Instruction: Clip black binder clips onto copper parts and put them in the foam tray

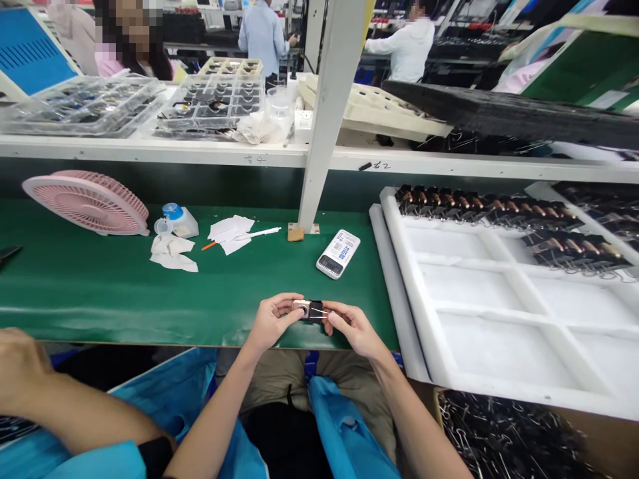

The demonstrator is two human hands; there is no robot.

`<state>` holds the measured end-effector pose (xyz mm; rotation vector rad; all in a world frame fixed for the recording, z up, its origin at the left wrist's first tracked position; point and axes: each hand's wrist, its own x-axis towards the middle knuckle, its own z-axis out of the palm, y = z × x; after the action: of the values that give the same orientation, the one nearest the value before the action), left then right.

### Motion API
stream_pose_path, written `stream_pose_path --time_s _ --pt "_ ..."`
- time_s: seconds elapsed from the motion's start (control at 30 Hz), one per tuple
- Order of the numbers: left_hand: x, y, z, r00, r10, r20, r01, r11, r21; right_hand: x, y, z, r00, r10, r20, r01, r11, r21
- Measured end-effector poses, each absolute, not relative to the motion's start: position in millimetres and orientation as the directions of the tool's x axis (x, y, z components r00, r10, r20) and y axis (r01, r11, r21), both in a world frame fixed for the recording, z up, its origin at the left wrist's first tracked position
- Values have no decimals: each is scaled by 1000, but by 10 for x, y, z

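My left hand (274,320) pinches a small pinkish device with a round dark lens (301,307), near the front edge of the green table. A black binder clip (315,310) sits at the right end of this device, and my right hand (352,324) has its fingers closed on the clip's wire handles. Both hands are close together over the green mat (224,306). Beyond them lies a white phone-like device (338,253) with a dark panel.
White foam tray (479,303) with rows of clipped parts (484,205) at right; box of binder clips (509,432) below. Pink fan (87,202), blue-capped bottle (180,221), tissue (173,251) and white pen (259,233) at left. Post (327,113) at centre. Another person's arm (74,406) at lower left.
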<state>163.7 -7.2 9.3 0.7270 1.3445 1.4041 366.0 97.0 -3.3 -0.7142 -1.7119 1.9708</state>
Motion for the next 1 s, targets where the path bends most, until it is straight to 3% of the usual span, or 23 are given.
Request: stream_pose_path --time_s 0.4,0.47,0.6,0.67,0.73,0.8,0.83,0.9,1.0 --pt "1588 -77 108 -350 909 -227 -221 155 963 3671 817 74 -780 611 -134 24 -186 -982" --pt "1563 -83 101 -387 899 -204 -240 116 964 3855 702 172 -830 536 -154 33 -228 -973" --pt "1485 -11 63 -478 859 -182 -338 11 941 4637 506 313 -953 195 -234 188 -228 -955" --pt "1468 38 66 -512 839 -185 -346 -5 938 5222 443 263 -929 162 -333 286 -254 -924" --pt "1481 64 95 -541 823 -173 -329 -18 944 5863 427 96 -790 359 -497 398 -317 -861" --pt "1514 70 135 -564 810 -161 -319 -34 947 6453 491 -170 -409 647 -643 570 -369 -734" --pt "1531 70 153 -572 804 -163 -318 -34 947 6694 554 -327 -175 740 -649 659 -402 -636" --pt "1557 69 174 -581 792 -186 -317 -10 948 7024 723 -662 140 804 -578 751 -466 -467" --pt "1565 71 174 -578 788 -213 -293 44 955 7155 978 -1143 280 815 -507 805 -487 -338"
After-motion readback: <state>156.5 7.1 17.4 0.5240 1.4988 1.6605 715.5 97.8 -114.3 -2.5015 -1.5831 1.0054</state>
